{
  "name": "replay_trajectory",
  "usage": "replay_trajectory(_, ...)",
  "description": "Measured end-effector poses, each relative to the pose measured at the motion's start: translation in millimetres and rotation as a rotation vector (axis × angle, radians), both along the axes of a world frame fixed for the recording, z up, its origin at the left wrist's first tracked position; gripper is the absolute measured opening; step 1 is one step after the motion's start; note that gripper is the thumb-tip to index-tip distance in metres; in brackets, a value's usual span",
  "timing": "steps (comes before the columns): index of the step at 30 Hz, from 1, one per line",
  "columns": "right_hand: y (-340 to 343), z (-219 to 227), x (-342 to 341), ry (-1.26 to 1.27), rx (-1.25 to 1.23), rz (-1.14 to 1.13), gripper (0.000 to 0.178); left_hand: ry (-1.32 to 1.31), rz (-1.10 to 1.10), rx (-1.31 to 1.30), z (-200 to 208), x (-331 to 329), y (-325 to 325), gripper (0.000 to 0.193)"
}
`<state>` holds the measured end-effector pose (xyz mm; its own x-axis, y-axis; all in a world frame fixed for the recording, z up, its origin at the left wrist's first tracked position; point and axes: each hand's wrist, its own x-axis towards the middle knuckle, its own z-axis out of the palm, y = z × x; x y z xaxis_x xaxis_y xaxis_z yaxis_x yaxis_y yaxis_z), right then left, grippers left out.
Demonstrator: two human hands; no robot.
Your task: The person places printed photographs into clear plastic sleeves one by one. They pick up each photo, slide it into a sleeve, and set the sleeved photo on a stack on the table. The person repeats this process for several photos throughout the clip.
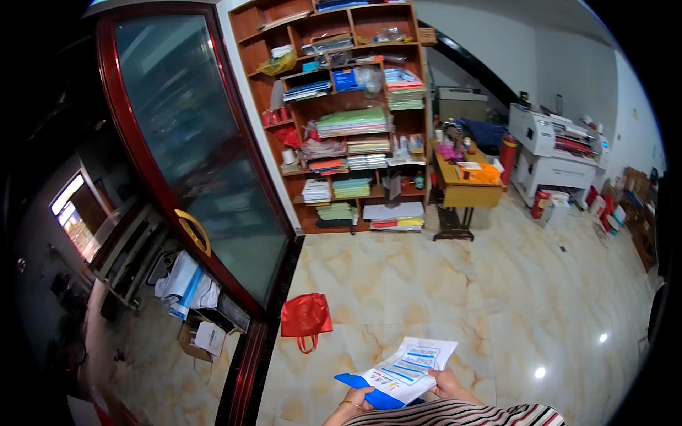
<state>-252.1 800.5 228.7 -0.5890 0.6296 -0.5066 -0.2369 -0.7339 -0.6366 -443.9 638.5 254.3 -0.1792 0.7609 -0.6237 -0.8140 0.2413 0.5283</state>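
Note:
Low in the head view, a white and blue printed plastic bag (406, 368) spans the space between my two hands, held in front of my striped top. My left hand (357, 397) grips its blue lower left corner, thumb on top, with a thin bracelet at the wrist. At the bag's right edge, my right hand (446, 384) is closed on it, thumb over the white face. What the bag contains, if anything, is hidden. A red handled bag (306, 316) lies on the tiled floor beyond, to the left, apart from both hands.
On the left stands a red-framed glass door (195, 135) above a dark floor track. A wooden shelf unit (341, 128) full of papers is against the far wall. Farther right are a small wooden table (465, 195), a large white printer (558, 153) and cartons (636, 192).

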Motion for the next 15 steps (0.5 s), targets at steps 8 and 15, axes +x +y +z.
replay_trajectory(8,210.6,123.8,-215.6,0.168,0.303,0.24,0.041,-0.158,0.463,0.359,78.1,-145.1,131.1,0.052)
replay_trajectory(15,359.9,219.8,-410.7,0.443,0.437,0.32,0.043,0.256,0.505,0.646,146.3,-317.7,276.3,0.07)
